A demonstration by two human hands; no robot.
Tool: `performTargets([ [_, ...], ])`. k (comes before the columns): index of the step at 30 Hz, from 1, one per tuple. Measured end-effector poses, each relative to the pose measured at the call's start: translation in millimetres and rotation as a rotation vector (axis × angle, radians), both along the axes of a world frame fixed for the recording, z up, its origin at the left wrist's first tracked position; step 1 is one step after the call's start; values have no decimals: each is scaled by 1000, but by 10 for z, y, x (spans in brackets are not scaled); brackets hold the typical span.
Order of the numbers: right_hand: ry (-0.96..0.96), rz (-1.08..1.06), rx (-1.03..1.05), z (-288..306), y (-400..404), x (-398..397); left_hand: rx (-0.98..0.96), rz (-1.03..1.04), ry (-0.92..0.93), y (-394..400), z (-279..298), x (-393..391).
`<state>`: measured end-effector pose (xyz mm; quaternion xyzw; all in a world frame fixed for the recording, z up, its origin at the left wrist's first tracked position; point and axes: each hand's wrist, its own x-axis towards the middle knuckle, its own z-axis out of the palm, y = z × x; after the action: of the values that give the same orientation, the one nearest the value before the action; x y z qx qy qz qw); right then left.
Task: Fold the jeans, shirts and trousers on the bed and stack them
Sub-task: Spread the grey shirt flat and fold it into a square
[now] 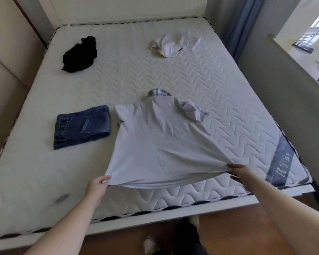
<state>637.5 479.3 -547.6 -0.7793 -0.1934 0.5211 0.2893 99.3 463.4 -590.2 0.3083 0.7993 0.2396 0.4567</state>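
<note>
A light grey polo shirt (155,140) lies spread back-up on the bed (201,78), its plaid-lined collar pointing away from me. My left hand (98,186) pinches the hem's left corner. My right hand (241,173) grips the hem's right corner, and the hem is stretched and lifted slightly over the mattress's near edge. Folded blue jeans (81,124) sit just left of the shirt. A crumpled black garment (80,55) lies at the far left. A crumpled white garment (175,45) lies at the far right.
The mattress fills most of the view, with a headboard behind it and padded wall panels (7,61) on the left. A window ledge (302,57) with cables and a blue curtain (241,24) stand to the right. My feet are on the wooden floor (228,227) below.
</note>
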Motion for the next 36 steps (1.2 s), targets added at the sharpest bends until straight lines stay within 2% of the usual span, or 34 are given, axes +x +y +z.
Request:
performTargets([
  [6,10,43,-83,-488,-276,49,-26,-26,83,-314,-410,31],
  [11,-32,40,-143,-1005,-382,191,-12,46,103,-385,-839,43],
  [17,-67,131,-205,-1634,-584,276,-62,106,148,-587,-1460,150],
  [27,-193,198,-131,-2140,-702,266,-61,203,177,-738,-1898,209],
  [31,-297,274,-205,-2167,-621,177,-146,71,330,-729,-1901,312],
  [34,-639,379,-264,-2122,-599,6,-160,-114,621,-731,-1784,546],
  [36,-786,430,-150,-2075,-671,-199,-23,-345,763,-758,-1720,769],
])
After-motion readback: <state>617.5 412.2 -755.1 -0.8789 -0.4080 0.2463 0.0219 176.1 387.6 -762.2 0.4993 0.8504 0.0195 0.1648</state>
